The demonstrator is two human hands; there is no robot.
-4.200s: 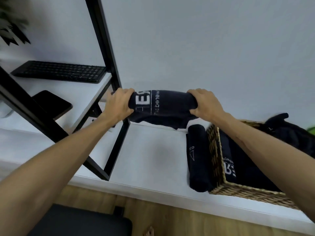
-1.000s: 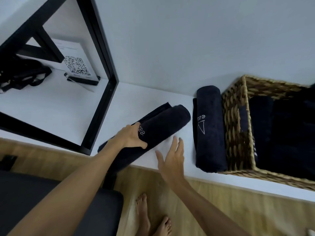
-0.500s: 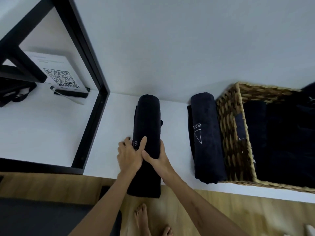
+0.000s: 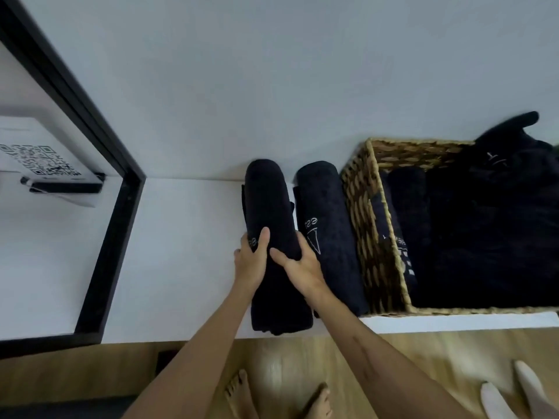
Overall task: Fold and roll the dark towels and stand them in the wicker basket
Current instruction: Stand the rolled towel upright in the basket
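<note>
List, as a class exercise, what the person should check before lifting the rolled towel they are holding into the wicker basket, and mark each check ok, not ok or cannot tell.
1. Both hands on the roll: ok. The left hand and right hand grip the rolled towel.
2. Roll tight: cannot tell; a loose edge shows along its left side.
3. Path clear: not ok. A second rolled towel lies between it and the wicker basket.
4. Free room in the basket: cannot tell; dark towels fill its visible inside.
5. Roll fully on the white shelf: ok.
</note>
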